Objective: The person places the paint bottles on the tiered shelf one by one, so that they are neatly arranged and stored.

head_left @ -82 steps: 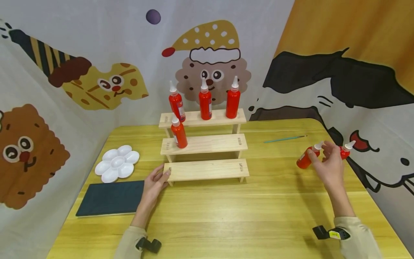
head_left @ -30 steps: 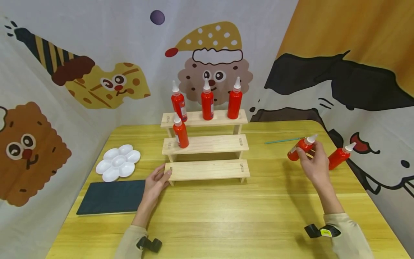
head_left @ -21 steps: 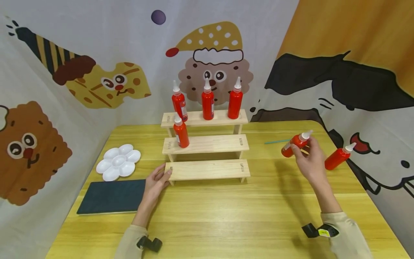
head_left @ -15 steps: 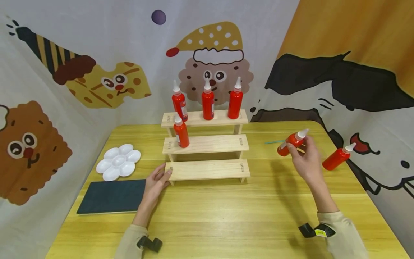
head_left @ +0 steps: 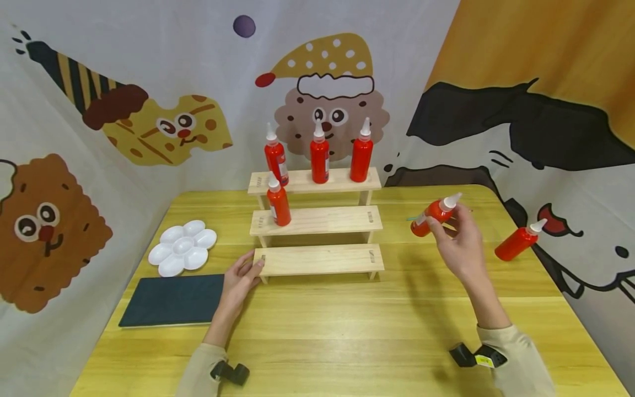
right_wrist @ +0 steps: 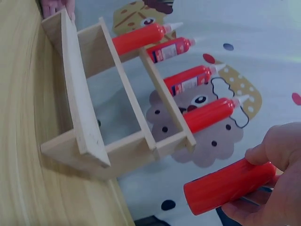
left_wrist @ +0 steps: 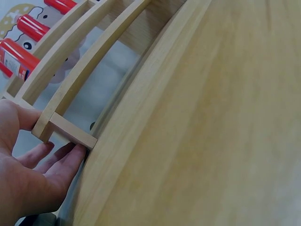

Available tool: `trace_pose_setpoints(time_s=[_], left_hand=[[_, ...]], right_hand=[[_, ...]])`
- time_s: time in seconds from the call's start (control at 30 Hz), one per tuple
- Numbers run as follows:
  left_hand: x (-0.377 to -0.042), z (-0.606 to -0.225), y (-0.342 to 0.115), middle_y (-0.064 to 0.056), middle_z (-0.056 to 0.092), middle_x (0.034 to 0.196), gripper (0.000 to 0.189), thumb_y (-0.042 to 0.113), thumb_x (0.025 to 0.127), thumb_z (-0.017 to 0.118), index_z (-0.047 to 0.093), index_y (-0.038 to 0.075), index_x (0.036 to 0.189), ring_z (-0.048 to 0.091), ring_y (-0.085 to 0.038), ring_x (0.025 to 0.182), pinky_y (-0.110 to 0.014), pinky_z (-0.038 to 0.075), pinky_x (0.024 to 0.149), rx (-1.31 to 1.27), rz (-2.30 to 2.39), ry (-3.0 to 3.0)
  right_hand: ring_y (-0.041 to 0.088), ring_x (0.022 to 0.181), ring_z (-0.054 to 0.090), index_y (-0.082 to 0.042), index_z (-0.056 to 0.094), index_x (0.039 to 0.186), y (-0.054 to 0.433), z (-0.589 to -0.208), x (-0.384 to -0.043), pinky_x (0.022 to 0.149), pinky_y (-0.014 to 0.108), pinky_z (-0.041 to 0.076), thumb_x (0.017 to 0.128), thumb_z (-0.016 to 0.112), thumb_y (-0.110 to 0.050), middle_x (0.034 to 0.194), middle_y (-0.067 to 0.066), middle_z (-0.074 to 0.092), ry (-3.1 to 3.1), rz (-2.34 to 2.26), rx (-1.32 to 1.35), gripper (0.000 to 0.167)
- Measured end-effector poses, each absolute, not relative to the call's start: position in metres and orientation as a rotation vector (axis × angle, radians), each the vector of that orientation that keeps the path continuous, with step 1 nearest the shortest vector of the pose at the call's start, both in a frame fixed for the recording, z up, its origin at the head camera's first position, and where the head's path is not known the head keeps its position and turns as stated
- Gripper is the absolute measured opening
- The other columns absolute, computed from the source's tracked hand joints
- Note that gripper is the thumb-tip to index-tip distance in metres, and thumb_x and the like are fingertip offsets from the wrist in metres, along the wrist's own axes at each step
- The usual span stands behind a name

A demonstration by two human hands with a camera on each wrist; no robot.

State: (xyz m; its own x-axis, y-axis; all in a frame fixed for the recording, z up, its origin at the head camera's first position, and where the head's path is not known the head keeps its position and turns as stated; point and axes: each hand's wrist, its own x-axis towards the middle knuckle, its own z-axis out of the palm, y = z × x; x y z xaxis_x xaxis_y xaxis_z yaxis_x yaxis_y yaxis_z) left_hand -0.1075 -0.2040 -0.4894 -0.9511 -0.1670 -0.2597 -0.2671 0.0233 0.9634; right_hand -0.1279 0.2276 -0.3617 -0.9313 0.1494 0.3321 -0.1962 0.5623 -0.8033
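My right hand [head_left: 461, 242] holds a red paint bottle [head_left: 429, 218] with a white nozzle cap, tilted to the right, its shadow falling on the table. In the right wrist view the thumb and fingers wrap the neck end of this bottle [right_wrist: 225, 187]. My left hand [head_left: 240, 284] grips the left end of the lowest step of a three-tier wooden display stand [head_left: 317, 262]. The left wrist view has that thumb on the step's edge and fingertips at its leg. Three red bottles [head_left: 319, 161] stand on the top tier, and one bottle [head_left: 279, 207] on the middle tier's left.
Another red bottle [head_left: 516, 243] is at the table's right, leaning in this view. A teal paintbrush [head_left: 412, 219] lies partly behind the held bottle. To the left are a white flower-shaped palette [head_left: 182, 246] and a dark rectangular board [head_left: 171, 300]. A patterned cloth [head_left: 198, 33] hangs behind.
My right hand took the red bottle from beside the other one at the right and has carried it leftward, towards the stand. My left hand stays on the lowest step.
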Motion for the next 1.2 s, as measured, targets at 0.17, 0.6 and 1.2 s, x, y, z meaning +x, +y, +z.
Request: trace_pose_setpoints(time_s=[0.17, 0.6, 1.2], left_hand=[[-0.107, -0.488, -0.204, -0.025, 0.052, 0.147, 0.063, 0.030, 0.100, 0.067, 0.042, 0.012, 0.155, 0.060, -0.025, 0.124, -0.025, 0.056, 0.091, -0.473, 2.084, 2.196], [-0.108, -0.489, -0.205, -0.024, 0.055, 0.144, 0.062, 0.029, 0.100, 0.067, 0.042, 0.014, 0.155, 0.060, -0.025, 0.123, -0.024, 0.055, 0.089, -0.476, 2.085, 2.195], [-0.109, -0.491, -0.206, -0.023, 0.054, 0.146, 0.062, 0.029, 0.100, 0.067, 0.042, 0.014, 0.155, 0.057, -0.029, 0.128, -0.023, 0.055, 0.089, -0.471, 2.082, 2.188]], right_hand=[[0.033, 0.117, 0.062, 0.003, 0.050, 0.137, 0.219, -0.357, -0.127, 0.088, 0.005, 0.045, 0.101, 0.064, -0.016, 0.128, 0.016, 0.062, -2.430, 1.341, 0.101, 0.043], [0.036, 0.114, 0.062, 0.003, 0.050, 0.139, 0.190, -0.349, -0.136, 0.085, 0.006, 0.045, 0.102, 0.064, -0.019, 0.131, 0.023, 0.062, -2.427, 1.457, 0.185, 0.046], [0.035, 0.110, 0.063, 0.000, 0.052, 0.136, 0.136, -0.350, -0.168, 0.096, 0.052, 0.055, 0.100, 0.065, -0.017, 0.127, 0.019, 0.063, -2.487, 1.552, 0.296, 0.042]])
